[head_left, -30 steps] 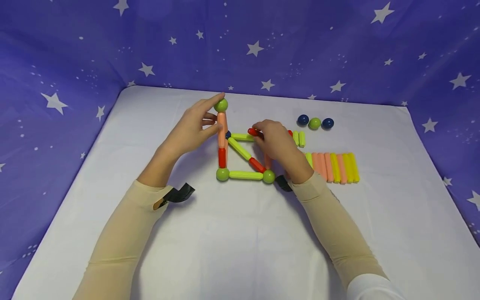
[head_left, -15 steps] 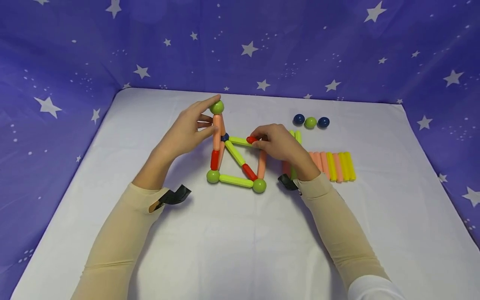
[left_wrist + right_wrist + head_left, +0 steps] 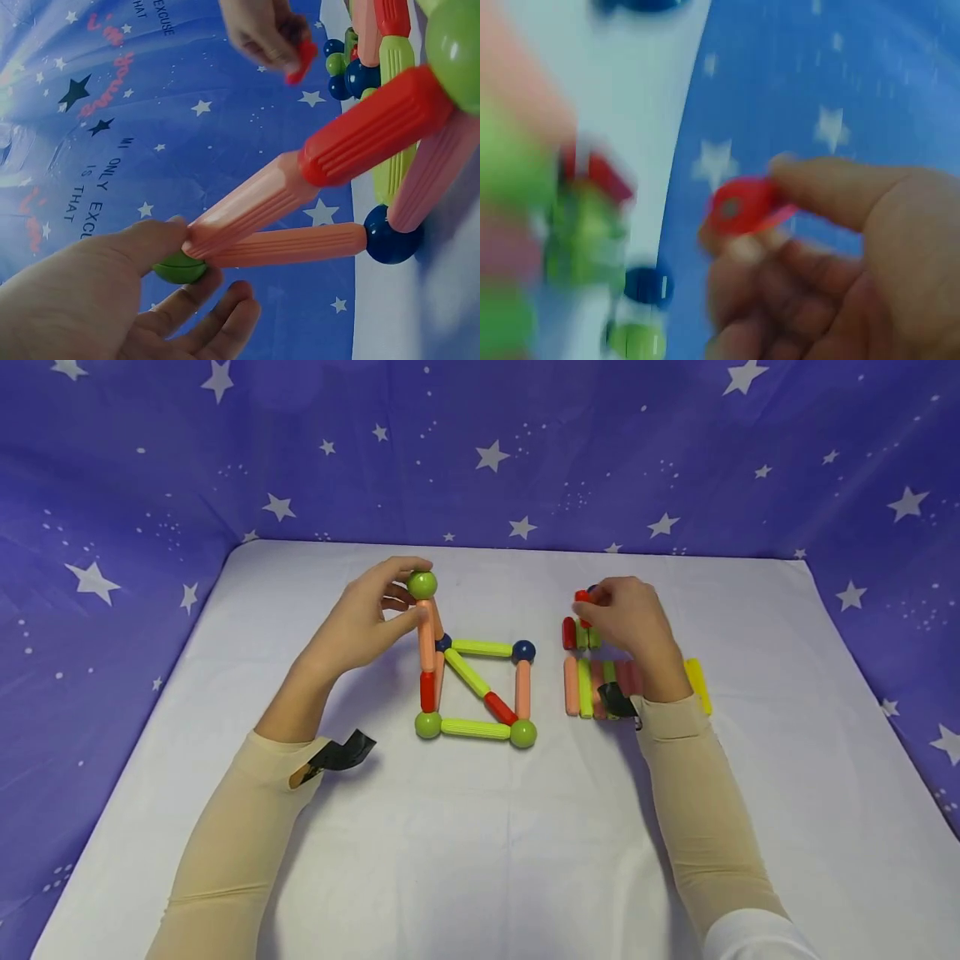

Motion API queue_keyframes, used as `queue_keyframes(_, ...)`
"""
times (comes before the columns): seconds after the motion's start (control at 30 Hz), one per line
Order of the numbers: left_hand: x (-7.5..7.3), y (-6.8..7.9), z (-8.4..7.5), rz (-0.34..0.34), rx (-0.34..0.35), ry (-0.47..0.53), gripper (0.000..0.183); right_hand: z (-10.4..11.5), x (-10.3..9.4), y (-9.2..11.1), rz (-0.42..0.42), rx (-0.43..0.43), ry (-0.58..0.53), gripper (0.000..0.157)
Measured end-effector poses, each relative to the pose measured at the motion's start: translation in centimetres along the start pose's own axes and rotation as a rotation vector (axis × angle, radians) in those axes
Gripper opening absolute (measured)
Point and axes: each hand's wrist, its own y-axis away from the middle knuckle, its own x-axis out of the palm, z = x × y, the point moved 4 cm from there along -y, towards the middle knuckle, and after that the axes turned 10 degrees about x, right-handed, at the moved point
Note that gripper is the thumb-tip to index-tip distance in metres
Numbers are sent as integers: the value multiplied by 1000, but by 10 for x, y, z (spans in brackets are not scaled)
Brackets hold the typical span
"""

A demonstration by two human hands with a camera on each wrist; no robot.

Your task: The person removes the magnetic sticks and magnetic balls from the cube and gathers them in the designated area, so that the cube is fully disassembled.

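Seen from the head camera, a person's two hands work well apart over a white-covered table (image 3: pixel 480 860), with a starry cloth (image 3: pixel 495 410) behind. Left of centre is a framework of ribbed sticks and balls. Its base is four-sided, with a green ball at each near corner, a blue ball (image 3: pixel 444 644) at the far left and another blue ball, the far-right ball (image 3: pixel 524 651). A yellow-green stick (image 3: pixel 467 672) and a red stick (image 3: pixel 498 708), end to end, cross the base diagonally. Two slanting supports meet beneath the top green ball (image 3: pixel 422 585).

The left hand (image 3: pixel 367 618) grips that top ball, thumb on one side and fingers on the other. The right hand (image 3: pixel 630 614), at right of centre, pinches a small red piece (image 3: pixel 582 602) between thumb and fingers, held clear of the framework; the right wrist view is blurred. Below it lie loose sticks in rows, partly hidden by the arm.

Half a second ago the right hand was at the framework's far-right corner; now it has moved right, leaving the far-right ball in plain sight. The red piece therefore appears unattached, while the left hand seems to be steadying the framework's peak.
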Motion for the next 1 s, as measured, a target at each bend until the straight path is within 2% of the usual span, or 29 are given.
queue_keyframes(0.1, -1, 1, 1, -14, 0, 45, 51, -25, -10, -4, -16, 149, 109, 39)
queue_keyframes(0.17, -1, 2, 3, -15, -11, 70, 51, -36, -10, -7, 4, 204, 147, 39)
queue_keyframes(0.3, 1, 4, 6, -2, -51, 159, 49, -46, -6, -13, 39, 248, 170, 40)
queue_keyframes(0.4, 4, 4, 5, 10, -87, 269, 48, -48, -4, -15, 55, 265, 163, 42)
queue_keyframes(0.53, 4, 4, -7, 24, -121, 359, 48, -46, -10, -11, 28, 219, 171, 43)
queue_keyframes(0.67, 0, 4, -21, 34, -130, 340, 47, -40, -19, -2, -3, 188, 157, 44)
queue_keyframes(0.73, -2, 4, -21, 32, -130, 328, 47, -36, -24, 3, 7, 194, 144, 46)
queue_keyframes(0.87, -10, 7, -13, 11, -142, 308, 46, -24, -30, 12, 33, 176, 143, 53)
queue_keyframes(1.0, -27, 13, 7, -19, -179, 243, 47, -4, -29, 26, 38, 87, 156, 49)
